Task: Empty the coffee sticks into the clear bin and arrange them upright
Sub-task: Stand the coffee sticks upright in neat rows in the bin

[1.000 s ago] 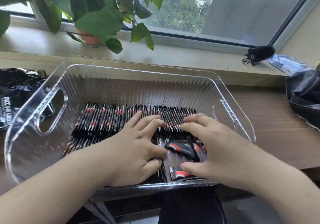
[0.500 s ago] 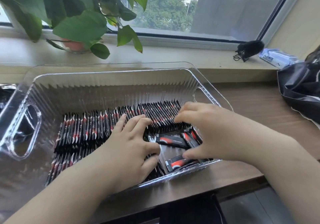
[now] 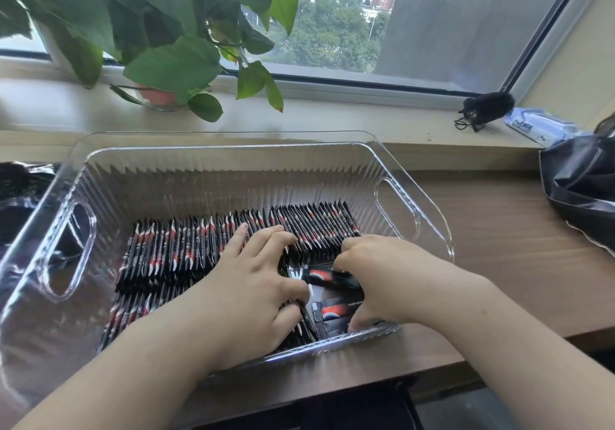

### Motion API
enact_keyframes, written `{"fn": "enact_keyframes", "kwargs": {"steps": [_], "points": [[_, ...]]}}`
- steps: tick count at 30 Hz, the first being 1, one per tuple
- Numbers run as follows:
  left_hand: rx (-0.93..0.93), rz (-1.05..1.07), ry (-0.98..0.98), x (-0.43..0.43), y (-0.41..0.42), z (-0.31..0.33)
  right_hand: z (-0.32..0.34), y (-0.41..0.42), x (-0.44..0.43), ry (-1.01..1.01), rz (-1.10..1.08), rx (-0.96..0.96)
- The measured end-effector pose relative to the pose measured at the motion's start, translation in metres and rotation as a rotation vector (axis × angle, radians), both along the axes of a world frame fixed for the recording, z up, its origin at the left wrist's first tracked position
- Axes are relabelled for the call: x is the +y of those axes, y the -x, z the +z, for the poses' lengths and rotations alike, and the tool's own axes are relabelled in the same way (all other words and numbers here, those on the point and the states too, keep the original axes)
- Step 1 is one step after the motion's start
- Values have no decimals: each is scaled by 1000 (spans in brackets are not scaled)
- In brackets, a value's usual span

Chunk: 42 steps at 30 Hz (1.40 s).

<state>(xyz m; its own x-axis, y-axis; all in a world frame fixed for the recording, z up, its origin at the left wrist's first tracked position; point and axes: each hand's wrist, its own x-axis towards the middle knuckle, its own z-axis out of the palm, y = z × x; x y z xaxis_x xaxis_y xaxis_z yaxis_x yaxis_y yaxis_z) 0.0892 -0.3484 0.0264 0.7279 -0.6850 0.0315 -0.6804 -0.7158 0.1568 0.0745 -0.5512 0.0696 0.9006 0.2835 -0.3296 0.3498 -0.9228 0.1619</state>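
Observation:
A clear ribbed bin (image 3: 233,150) with cut-out handles stands on the wooden desk. Inside it, black-and-red coffee sticks (image 3: 173,250) stand on edge in two packed rows. My left hand (image 3: 253,289) lies over the rows near the middle, fingers spread on the far row and thumb against the end of the near row. At the bin's near right corner, a few loose sticks (image 3: 332,311) lie flat. My right hand (image 3: 376,276) reaches down over them with curled fingers on the loose sticks; how many it holds is hidden.
A potted plant (image 3: 159,96) stands on the windowsill behind the bin. A black bag (image 3: 579,183) lies on the desk at right, a dark packet (image 3: 20,190) at left. A black fluffy item (image 3: 486,106) and a blue-white packet (image 3: 539,126) sit on the sill.
The bin has turned slightly on the desk, right end now farther back. My right hand has dropped lower onto the loose flat sticks. My left hand keeps pressing on the rows.

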Motion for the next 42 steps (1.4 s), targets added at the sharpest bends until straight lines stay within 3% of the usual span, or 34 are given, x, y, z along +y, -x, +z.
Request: {"fn": "enact_keyframes", "kwargs": {"steps": [8, 14, 20, 26, 33, 42], "points": [[36, -1, -137, -1, 3, 11, 3, 2, 2, -146, -19, 28], [68, 6, -123, 3, 3, 15, -1, 1, 1, -264, -74, -29], [99, 5, -135, 3, 5, 16, 13, -3, 9, -458, -300, 12], [84, -1, -76, 3, 6, 17, 6, -18, 20, -372, -355, 197], [-45, 43, 92, 12, 0, 9, 12, -18, 17, -569, -420, 369], [-62, 30, 82, 7, 2, 5, 9, -9, 18, -506, -438, 285]]}}
